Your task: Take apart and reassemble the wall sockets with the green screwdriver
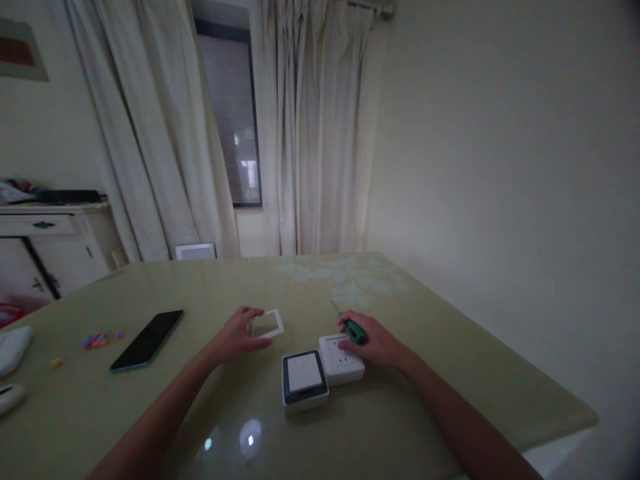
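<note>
On the table (440, 393), nearer its right edge than its left, the right hand (375, 341) grips a green screwdriver (357, 332), tip toward the far edge, its thumb at the white socket unit (346, 370). Touching that unit on its left is a dark-bordered white box (305, 373). The left hand's (239, 339) thumb and fingers straddle a white frame (279, 323); whether they pinch it I cannot tell. Toward the left edge lies a phone (147, 341)
</note>
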`<move>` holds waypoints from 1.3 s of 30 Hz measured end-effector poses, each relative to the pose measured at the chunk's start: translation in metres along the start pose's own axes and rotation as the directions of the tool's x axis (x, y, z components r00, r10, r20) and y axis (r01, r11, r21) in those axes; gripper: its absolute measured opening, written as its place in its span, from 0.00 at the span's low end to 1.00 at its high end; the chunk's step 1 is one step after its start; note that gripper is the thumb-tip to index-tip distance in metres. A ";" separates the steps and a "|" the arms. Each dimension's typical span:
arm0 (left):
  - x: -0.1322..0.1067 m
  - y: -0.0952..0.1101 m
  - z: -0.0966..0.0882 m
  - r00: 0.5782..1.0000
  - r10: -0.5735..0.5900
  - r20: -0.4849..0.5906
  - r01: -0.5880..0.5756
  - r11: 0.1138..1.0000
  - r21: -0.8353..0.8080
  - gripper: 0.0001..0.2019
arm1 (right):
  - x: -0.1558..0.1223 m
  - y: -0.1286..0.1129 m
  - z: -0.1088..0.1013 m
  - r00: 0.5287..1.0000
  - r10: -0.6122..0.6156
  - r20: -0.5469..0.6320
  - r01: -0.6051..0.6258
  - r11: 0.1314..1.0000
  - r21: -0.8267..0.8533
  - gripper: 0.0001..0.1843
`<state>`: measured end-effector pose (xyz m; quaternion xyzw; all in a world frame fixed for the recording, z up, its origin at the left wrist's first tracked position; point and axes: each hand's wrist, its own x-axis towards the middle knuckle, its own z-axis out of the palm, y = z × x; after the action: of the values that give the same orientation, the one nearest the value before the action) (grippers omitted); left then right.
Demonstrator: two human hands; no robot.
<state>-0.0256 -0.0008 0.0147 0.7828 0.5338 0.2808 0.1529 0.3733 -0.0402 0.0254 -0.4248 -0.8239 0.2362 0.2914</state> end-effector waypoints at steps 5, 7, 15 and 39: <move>0.005 -0.025 0.006 0.998 -0.055 0.040 0.054 0.998 0.033 0.37 | -0.004 -0.004 -0.008 0.994 -0.039 0.106 0.037 0.999 0.022 0.33; 0.005 -0.027 0.008 0.997 -0.052 0.056 0.050 0.998 0.038 0.37 | -0.005 -0.006 -0.009 0.989 -0.026 0.143 0.019 0.998 0.053 0.39; 0.002 -0.032 0.012 0.995 -0.004 0.099 0.005 1.000 -0.010 0.33 | -0.007 -0.011 -0.011 0.977 -0.031 0.212 0.016 0.997 0.071 0.47; -0.025 0.048 0.034 0.959 0.198 0.205 -0.163 0.971 -0.174 0.28 | 0.096 0.041 -0.009 0.994 0.002 0.112 0.002 1.000 -0.029 0.39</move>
<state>0.0246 -0.0403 0.0066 0.8403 0.4163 0.2457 0.2454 0.3576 0.0629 0.0322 -0.4150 -0.8423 0.2478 0.2385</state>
